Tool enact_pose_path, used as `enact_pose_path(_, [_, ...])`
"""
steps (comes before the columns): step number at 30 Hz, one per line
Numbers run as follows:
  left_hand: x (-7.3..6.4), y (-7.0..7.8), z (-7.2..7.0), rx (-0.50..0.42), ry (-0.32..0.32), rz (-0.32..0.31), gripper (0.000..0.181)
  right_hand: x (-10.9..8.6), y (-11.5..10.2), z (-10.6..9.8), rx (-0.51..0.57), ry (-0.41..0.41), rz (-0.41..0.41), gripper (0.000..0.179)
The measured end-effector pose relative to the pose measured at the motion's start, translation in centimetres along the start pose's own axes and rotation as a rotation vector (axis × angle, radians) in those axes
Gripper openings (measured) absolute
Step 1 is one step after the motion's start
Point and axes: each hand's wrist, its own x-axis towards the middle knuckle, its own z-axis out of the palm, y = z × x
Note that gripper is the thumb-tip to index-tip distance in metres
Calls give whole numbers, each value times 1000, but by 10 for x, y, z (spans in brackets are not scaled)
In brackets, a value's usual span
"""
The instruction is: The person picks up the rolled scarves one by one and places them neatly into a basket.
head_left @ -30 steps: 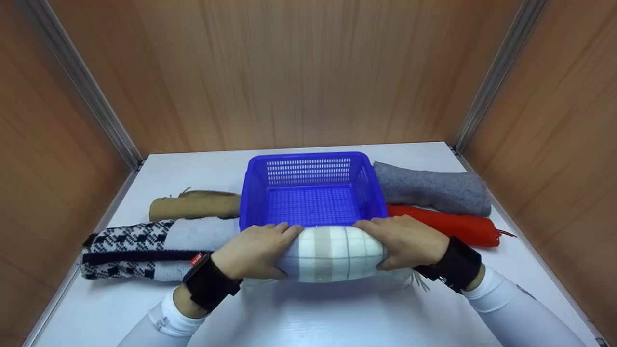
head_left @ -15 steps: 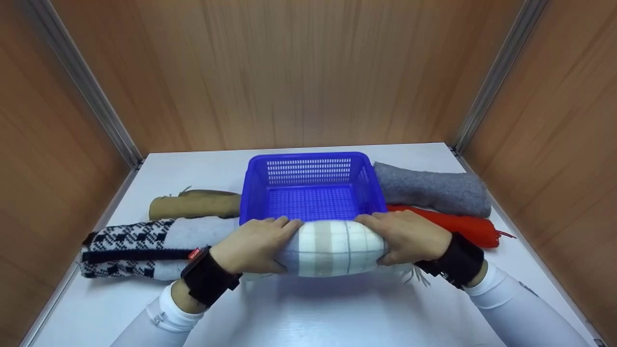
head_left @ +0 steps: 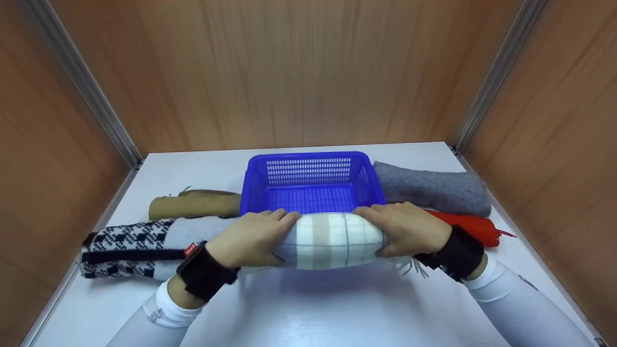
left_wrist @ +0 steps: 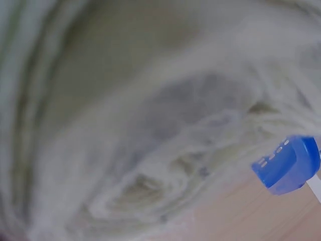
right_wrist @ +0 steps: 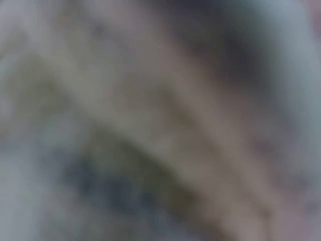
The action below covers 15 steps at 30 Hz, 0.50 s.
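Observation:
A rolled scarf [head_left: 322, 241] in white, beige and pale blue plaid is held between both hands, raised above the table in front of the blue basket. My left hand [head_left: 255, 236] grips its left part, thumb on the near side and fingers over the top. Its right part is gripped the same way by my right hand [head_left: 409, 229], with fringe hanging below. The blue plastic basket [head_left: 308, 156] shows no contents; the scarf hides its front edge. Close up in the left wrist view is the scarf's coiled end [left_wrist: 150, 186]. The right wrist view is too blurred to read.
Left of the basket lie an olive roll [head_left: 193, 207] and a black-and-white houndstooth scarf roll [head_left: 130, 248] with a red tag. A grey roll [head_left: 434, 190] and a red roll [head_left: 467, 226] lie to the right. Wood-grain walls [head_left: 308, 72] enclose the white table [head_left: 308, 313].
Both hands have moved the plaid scarf roll slightly upward in the head view, towards the basket, covering more of its front. The basket and other rolls have stayed put.

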Motion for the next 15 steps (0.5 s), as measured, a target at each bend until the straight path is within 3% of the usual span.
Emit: enact_pose_path(15, [3,-8,-6,27,29,-5,89,8,4,-7,12,21,-10,84])
